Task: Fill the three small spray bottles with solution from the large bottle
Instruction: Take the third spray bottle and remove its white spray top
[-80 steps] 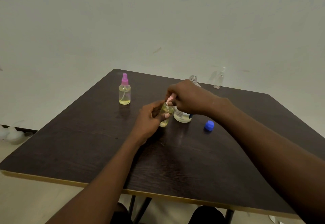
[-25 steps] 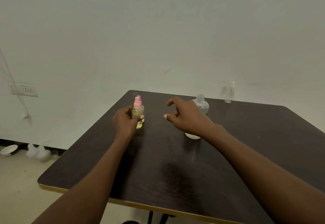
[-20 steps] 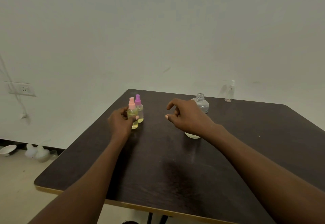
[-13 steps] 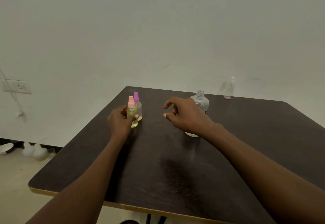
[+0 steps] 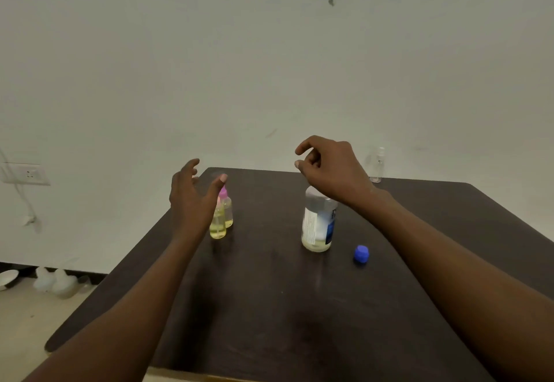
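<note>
Dark table [image 5: 269,306] holds a large clear labelled bottle [image 5: 317,225], two small yellow-filled spray bottles [image 5: 218,227] left of it. Left hand [image 5: 192,198] and right hand [image 5: 332,168] hover empty, fingers loose.

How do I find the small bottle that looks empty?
Look at the dark table, at its far edge by the wall. The clear small bottle stands alone there, beyond the right hand. Unlike the two yellow-filled bottles, it looks colourless.
</note>
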